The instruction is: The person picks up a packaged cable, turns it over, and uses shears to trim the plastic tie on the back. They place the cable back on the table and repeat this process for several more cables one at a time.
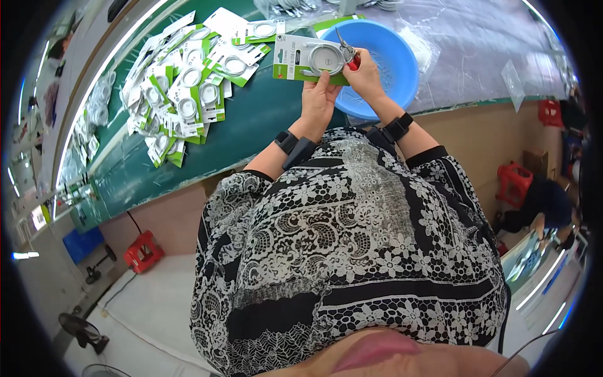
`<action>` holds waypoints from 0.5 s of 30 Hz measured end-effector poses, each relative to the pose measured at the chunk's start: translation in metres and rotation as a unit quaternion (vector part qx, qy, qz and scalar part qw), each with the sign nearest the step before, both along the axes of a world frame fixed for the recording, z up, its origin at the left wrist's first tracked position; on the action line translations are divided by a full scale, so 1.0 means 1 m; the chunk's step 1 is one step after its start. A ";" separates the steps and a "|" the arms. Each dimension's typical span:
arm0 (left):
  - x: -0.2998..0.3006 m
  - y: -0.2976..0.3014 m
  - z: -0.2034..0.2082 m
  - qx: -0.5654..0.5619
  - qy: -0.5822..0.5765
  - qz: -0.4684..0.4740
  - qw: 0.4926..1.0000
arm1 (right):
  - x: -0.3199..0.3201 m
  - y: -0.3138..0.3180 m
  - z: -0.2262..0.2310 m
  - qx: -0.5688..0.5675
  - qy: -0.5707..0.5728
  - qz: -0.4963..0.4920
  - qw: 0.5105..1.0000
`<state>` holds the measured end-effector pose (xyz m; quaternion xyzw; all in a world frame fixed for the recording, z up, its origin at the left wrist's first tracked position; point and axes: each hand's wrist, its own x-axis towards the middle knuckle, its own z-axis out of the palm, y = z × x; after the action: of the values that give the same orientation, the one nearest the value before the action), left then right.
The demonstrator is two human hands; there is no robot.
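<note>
A white coiled cable on a white and green cardboard card (290, 55) is pinched by its lower edge in my left hand (319, 102), thumb on the front. My right hand (365, 75) is closed around small cutting pliers (353, 61) with red handles. Their metal jaws point up and lie close to the card's right end, beside the coil. I cannot tell whether the jaws touch the cable. Behind and below my right hand is a round blue basin (409, 69), with thin clear scraps in its bottom.
A heap of similar carded cables (188, 94) spreads over the green table (251, 116) on the left. Clear plastic wrap (477, 44) covers the table at right. Bagged cables (97, 103) lie at the far left. Red stools (143, 252) stand on the floor; another person (546, 204) sits at right.
</note>
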<state>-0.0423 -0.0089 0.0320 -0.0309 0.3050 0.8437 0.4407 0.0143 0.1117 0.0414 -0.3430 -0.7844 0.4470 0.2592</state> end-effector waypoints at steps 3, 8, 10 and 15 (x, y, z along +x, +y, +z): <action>-0.008 -0.008 -0.002 -0.018 0.031 0.029 0.999 | -0.010 -0.010 0.003 -0.015 0.025 0.032 0.999; -0.016 -0.017 0.005 0.036 0.011 0.068 0.997 | -0.028 -0.013 0.006 0.020 0.050 0.077 0.996; -0.019 -0.018 0.006 0.046 0.005 0.088 0.995 | -0.033 -0.017 0.006 0.036 0.052 0.091 0.994; -0.025 -0.024 0.007 0.041 0.004 0.100 0.994 | -0.044 -0.015 0.005 0.054 0.081 0.116 0.989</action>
<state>-0.0678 -0.0326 0.0394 -0.0394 0.2677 0.8952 0.3541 -0.0296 0.0969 0.0469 -0.1983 -0.8183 0.4573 0.2862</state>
